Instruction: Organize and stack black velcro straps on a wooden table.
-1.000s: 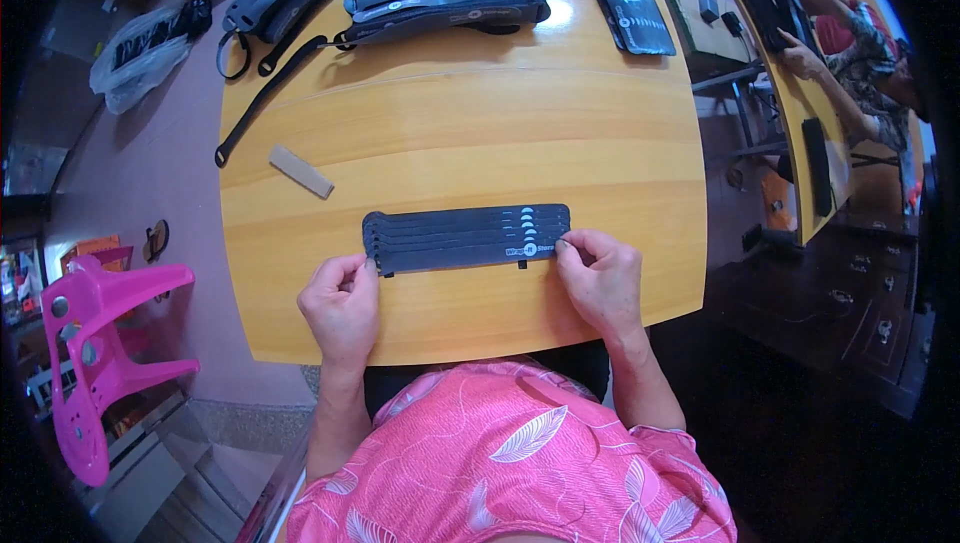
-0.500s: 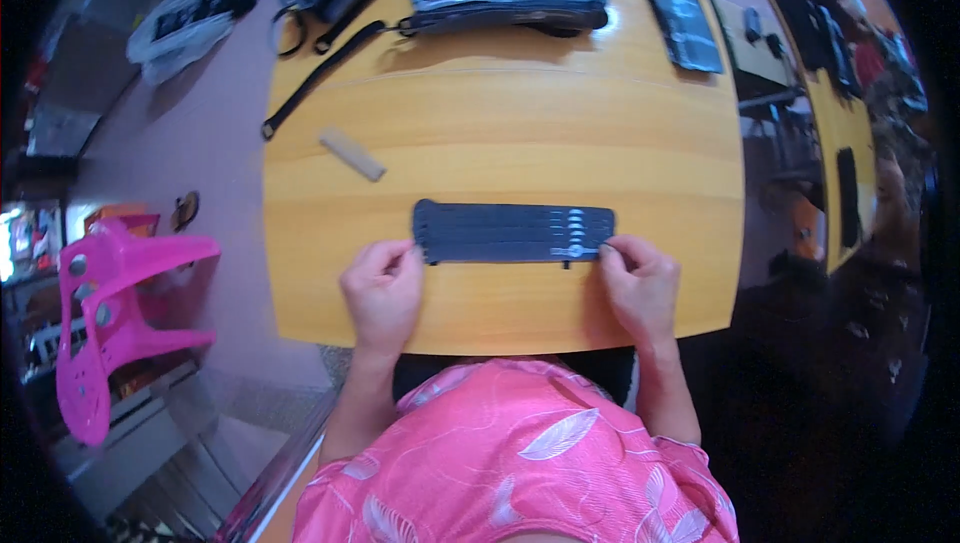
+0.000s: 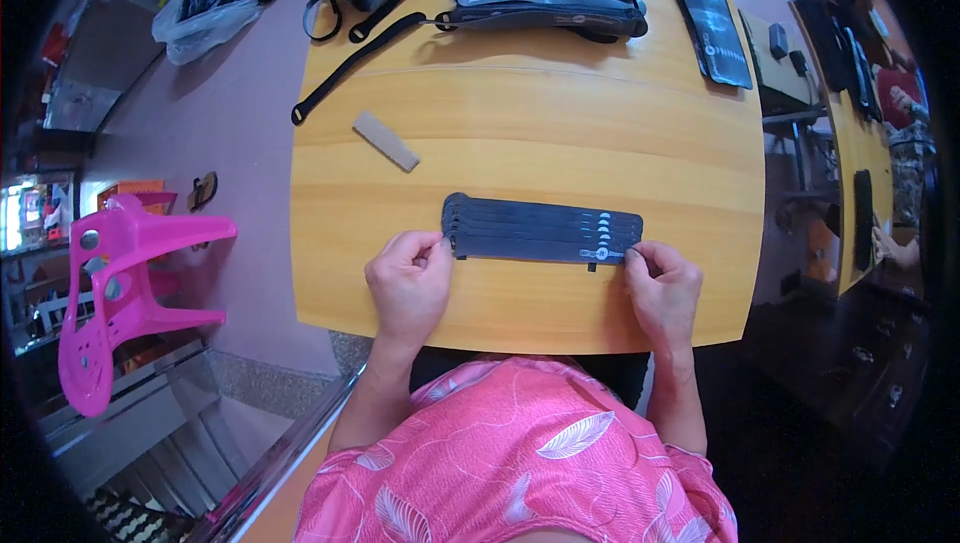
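A fanned stack of dark flat straps (image 3: 540, 227) lies on the wooden table (image 3: 520, 123) in front of me, each strap overlapping the one behind it. White marks run in a column near their right ends, and the left ends are rounded. My left hand (image 3: 410, 278) pinches the near left corner of the stack between thumb and fingers. At the near right corner, my right hand (image 3: 664, 288) pinches it the same way. Two small black tabs stick out under the near edge.
Beyond the stack lies a small grey-brown strip (image 3: 386, 141). Bundled grey and black straps (image 3: 545, 3) fill the far edge, with a loose black strap (image 3: 355, 68) at the left. A packed pouch (image 3: 706, 23) lies far right. A pink plastic stool (image 3: 140, 263) rests on the floor at left.
The whole view has shifted, so the table and stack sit further right in the picture. Both hands keep their pinch at the stack's near corners.
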### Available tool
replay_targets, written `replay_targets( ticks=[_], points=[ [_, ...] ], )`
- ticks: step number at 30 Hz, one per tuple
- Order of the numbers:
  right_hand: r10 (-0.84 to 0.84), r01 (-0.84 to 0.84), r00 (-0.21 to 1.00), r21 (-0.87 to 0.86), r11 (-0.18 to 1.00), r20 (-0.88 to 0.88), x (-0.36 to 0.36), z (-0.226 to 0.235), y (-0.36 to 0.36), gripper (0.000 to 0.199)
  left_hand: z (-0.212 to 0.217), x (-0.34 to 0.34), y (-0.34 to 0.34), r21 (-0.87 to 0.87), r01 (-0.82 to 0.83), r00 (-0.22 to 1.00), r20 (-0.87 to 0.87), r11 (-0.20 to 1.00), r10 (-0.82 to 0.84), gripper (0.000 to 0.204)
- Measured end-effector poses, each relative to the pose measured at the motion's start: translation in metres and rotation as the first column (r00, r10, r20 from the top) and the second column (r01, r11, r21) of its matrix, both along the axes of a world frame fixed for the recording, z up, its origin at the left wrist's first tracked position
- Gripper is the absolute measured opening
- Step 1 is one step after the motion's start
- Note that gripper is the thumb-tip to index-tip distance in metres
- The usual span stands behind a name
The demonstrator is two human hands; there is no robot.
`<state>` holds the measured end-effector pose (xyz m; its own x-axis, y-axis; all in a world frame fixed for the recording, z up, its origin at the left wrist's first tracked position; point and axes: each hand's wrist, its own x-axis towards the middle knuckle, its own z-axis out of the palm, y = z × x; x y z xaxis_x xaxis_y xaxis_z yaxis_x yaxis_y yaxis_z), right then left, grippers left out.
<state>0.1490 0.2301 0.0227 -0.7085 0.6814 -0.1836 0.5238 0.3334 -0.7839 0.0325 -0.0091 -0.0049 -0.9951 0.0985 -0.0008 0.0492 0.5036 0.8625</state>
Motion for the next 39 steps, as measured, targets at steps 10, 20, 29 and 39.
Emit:
replay_targets(
  ticks=[10, 20, 29, 39],
  points=[
    [0.096, -0.088, 0.994, 0.15, 0.985, -0.046, 0.0, -0.007, 0.002, 0.012, -0.002, -0.002, -0.002, 0.018, -0.031, 0.998, 0.048, 0.999, 0.03, 0.006],
    [0.086, -0.083, 0.996, 0.174, 0.981, -0.009, 0.001, -0.005, 0.003, 0.012, -0.004, -0.001, 0.001, 0.054, -0.043, 0.997, 0.069, 0.998, 0.039, 0.005],
    [0.085, -0.087, 0.996, 0.226, 0.97, 0.022, 0.0, -0.007, 0.001, 0.011, -0.004, -0.001, 0.001, 0.001, -0.023, 1.0, 0.004, 1.0, 0.023, 0.004],
    [0.049, -0.072, 0.995, 0.288, 0.955, 0.086, -0.007, -0.002, -0.004, 0.009, 0.0, -0.004, 0.0, -0.039, 0.022, 0.996, -0.086, 0.999, -0.025, 0.004]
  ],
)
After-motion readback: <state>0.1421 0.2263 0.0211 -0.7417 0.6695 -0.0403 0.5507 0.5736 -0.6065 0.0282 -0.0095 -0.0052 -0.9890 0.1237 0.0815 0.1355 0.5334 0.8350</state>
